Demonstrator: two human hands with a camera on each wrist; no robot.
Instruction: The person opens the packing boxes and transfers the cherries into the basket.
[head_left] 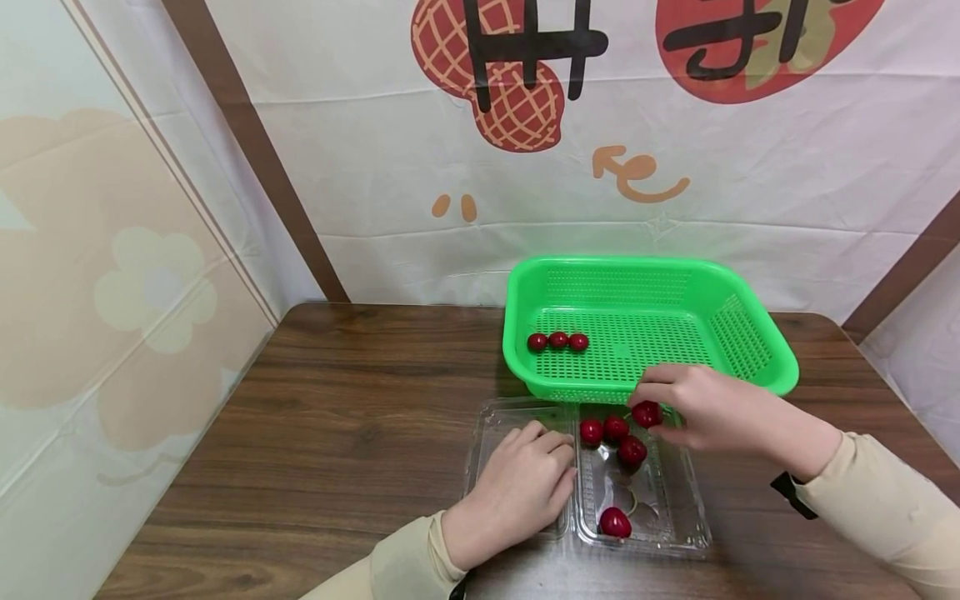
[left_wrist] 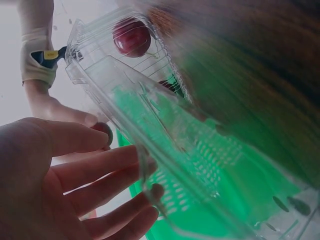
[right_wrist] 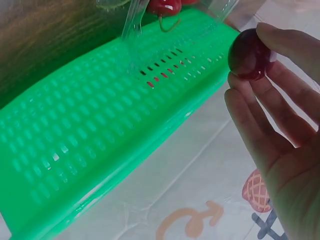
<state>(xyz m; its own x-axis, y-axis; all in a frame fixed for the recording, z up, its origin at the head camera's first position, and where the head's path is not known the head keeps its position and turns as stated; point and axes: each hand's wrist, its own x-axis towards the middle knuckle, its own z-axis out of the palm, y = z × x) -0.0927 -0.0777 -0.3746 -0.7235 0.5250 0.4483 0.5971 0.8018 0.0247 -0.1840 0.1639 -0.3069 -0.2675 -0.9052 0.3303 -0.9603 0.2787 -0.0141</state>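
A dark red cherry [head_left: 647, 414] is pinched between the thumb and fingers of my right hand [head_left: 701, 408], over the far part of a clear plastic clamshell box [head_left: 678, 521]. The right wrist view shows this cherry [right_wrist: 250, 55] at the fingertips. Several more cherries [head_left: 632, 451] lie in the box's right half, one [head_left: 615, 522] near its front edge with a thin stem. My left hand [head_left: 521, 479] rests over the box's left half, the lid [head_left: 498, 421]. Loosely bent fingers [left_wrist: 107, 165] touch the lid's edge in the left wrist view.
Behind the box stands a green perforated basket [head_left: 645, 267], with three cherries [head_left: 558, 340] in a row at its left side. Both stand on a dark wooden table [head_left: 337, 433]. A printed cloth [head_left: 360, 158] hangs behind the table.
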